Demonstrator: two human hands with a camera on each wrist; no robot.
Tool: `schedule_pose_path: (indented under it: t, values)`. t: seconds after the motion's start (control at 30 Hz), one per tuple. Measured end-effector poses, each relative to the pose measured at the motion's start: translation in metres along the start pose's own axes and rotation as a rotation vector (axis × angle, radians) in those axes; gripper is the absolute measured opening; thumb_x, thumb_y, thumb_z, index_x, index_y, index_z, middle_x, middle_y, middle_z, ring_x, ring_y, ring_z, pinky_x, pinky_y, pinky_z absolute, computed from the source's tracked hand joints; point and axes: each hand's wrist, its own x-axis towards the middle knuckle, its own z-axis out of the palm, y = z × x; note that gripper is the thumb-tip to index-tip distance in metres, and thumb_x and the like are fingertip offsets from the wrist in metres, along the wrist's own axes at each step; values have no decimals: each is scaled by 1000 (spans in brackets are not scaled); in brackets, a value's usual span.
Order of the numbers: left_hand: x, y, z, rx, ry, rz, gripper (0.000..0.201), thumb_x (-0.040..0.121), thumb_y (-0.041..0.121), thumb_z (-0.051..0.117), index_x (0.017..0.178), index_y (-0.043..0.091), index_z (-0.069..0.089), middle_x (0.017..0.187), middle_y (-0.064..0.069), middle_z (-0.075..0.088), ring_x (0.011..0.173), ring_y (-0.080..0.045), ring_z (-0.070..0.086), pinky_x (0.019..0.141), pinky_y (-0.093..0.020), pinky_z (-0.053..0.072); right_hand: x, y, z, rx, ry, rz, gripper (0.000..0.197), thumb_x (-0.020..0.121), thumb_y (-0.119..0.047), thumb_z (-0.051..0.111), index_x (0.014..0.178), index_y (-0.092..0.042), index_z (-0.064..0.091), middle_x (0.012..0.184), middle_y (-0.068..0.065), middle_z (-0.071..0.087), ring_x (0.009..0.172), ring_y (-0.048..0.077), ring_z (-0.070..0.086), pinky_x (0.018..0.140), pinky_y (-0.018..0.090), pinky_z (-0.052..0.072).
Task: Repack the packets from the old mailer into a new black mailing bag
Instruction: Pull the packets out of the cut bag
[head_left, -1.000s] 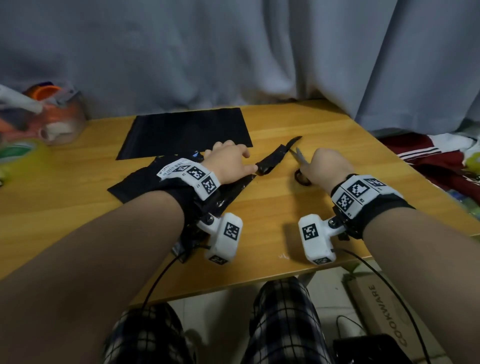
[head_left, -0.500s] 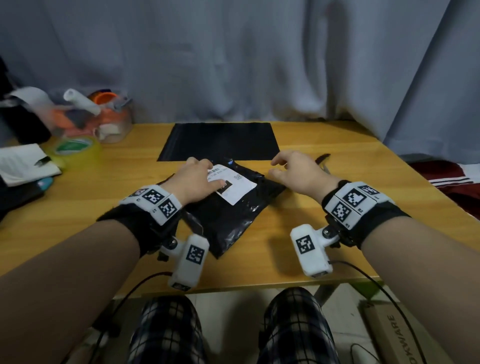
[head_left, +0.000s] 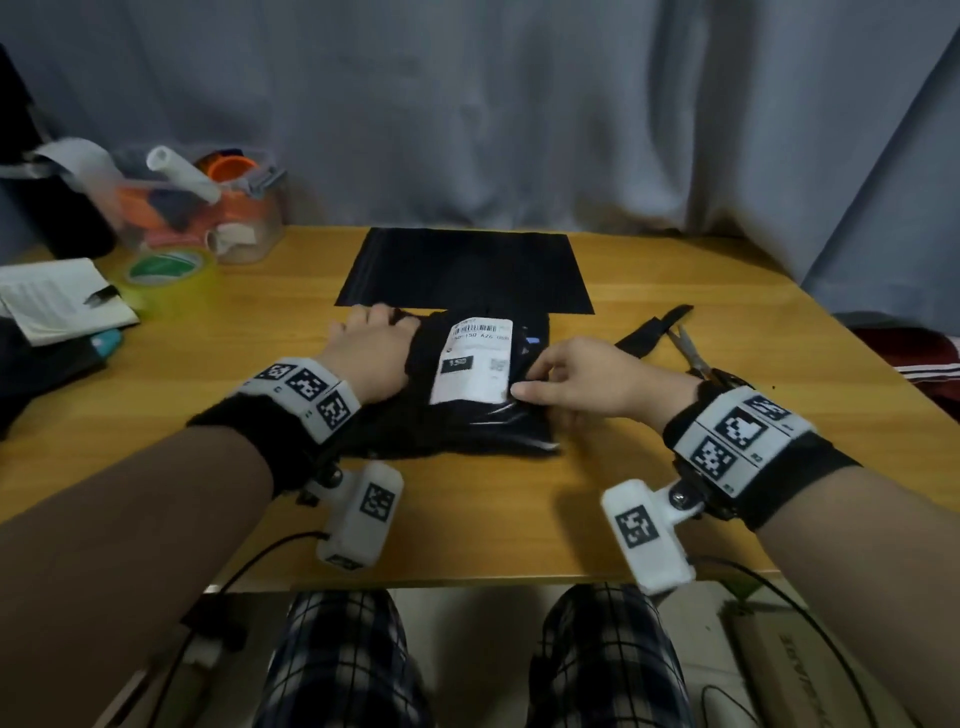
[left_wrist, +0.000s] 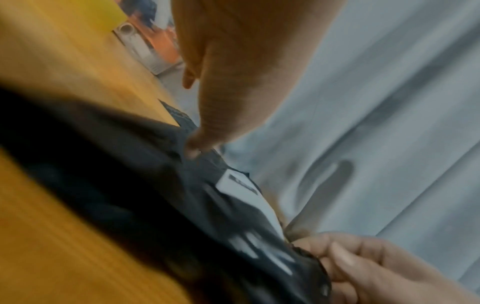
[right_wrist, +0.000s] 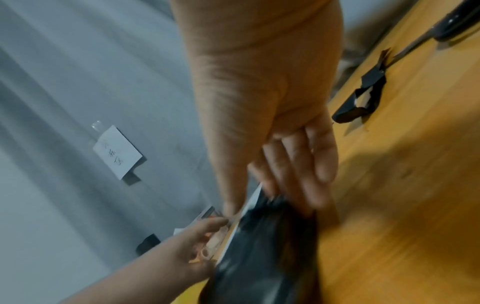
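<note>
The old mailer (head_left: 483, 423), black plastic with a white label (head_left: 475, 364), lies label-up in front of me on the wooden table (head_left: 519, 519). My left hand (head_left: 371, 338) holds its left edge, thumb (left_wrist: 194, 144) down on the plastic. Across from it, my right hand (head_left: 545, 376) pinches the right edge, thumb on the label side and fingers (right_wrist: 298, 185) behind. The wrist views are blurred, and the packets inside are hidden. The new black mailing bag (head_left: 462, 270) lies flat just beyond the mailer.
Scissors (head_left: 693, 351) and a cut-off black strip (head_left: 652, 332) lie to the right of my right hand. At the back left stand a clear tub of clutter (head_left: 208, 208) and a tape roll (head_left: 161, 270); a booklet (head_left: 57, 299) lies at the left edge.
The right hand has let go of the scissors, which now lie on the table. The mailer has been turned label-up and square to me, and both hands now hold its side edges.
</note>
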Motion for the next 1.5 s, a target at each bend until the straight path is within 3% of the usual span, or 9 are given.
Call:
schedule_pose_path:
  t: [0.07, 0.27, 0.4, 0.5, 0.7, 0.9, 1.13, 1.27, 1.5]
  values:
    - [4, 9, -7, -77, 113, 50, 55, 92, 18, 47, 144, 18, 31, 141, -13, 35, 128, -33, 33, 104, -42, 33, -4, -2, -3, 160, -86, -21, 27, 91, -37, 58, 90, -11, 67, 76, 2, 71, 59, 12, 64, 57, 21, 53]
    - [-2, 55, 3, -92, -279, 74, 101, 75, 77, 45, 151, 26, 2, 149, -13, 27, 135, -34, 28, 106, -45, 33, 19, 14, -8, 88, 332, 15, 11, 92, -23, 58, 95, -14, 63, 85, -2, 63, 78, 12, 60, 72, 27, 44]
    - [3, 44, 1, -45, -346, 319, 97, 76, 68, 56, 149, 39, 0, 159, -2, 7, 144, -29, 9, 116, -51, 14, 26, 16, -8, 164, 373, 180, 43, 91, -35, 58, 124, -6, 56, 116, 8, 60, 108, 23, 57, 89, 29, 43]
    - [8, 28, -9, 36, -337, 416, 81, 81, 51, 64, 144, 52, 13, 159, 6, -12, 145, -22, -14, 117, -49, -8, 22, 16, -1, 355, 259, 256, 46, 87, -31, 66, 117, 3, 59, 97, 9, 62, 89, 20, 58, 81, 32, 49]
    - [9, 19, -10, -54, -164, 348, 27, 93, 29, 46, 115, 24, 59, 127, -1, 47, 122, -21, 38, 112, -41, 30, 19, 11, 14, 764, 174, 180, 47, 86, 6, 58, 131, -7, 49, 91, 4, 66, 87, 16, 63, 77, 26, 53]
    - [-6, 54, 9, -42, -25, 181, 96, 69, 83, 43, 134, 13, 37, 131, -9, 49, 113, -28, 53, 87, -38, 47, 13, -13, 16, 710, 169, -54, 41, 90, 9, 43, 124, -12, 50, 107, 2, 65, 100, 13, 63, 86, 20, 50]
    - [-3, 76, 18, -4, 107, 114, 33, 94, 31, 43, 122, 16, 50, 121, -13, 55, 112, -35, 53, 103, -52, 31, 9, 4, 17, 478, 595, -6, 15, 90, -4, 52, 97, -15, 59, 86, -2, 60, 85, 16, 60, 75, 23, 50]
    - [-4, 55, 16, -411, 246, 168, 26, 98, 26, 40, 106, 11, 59, 97, -11, 66, 88, -27, 60, 72, -32, 44, 0, 16, 17, 327, 619, -47, 8, 86, -10, 59, 84, -17, 56, 75, -8, 56, 72, 9, 53, 65, 19, 44]
    - [-5, 22, 11, -990, 303, 74, 28, 99, 23, 43, 71, 20, 48, 68, -2, 56, 65, -22, 56, 64, -38, 44, 4, 13, 23, -73, 594, 17, 24, 91, -31, 56, 112, -21, 61, 111, -1, 63, 107, 19, 56, 96, 36, 38]
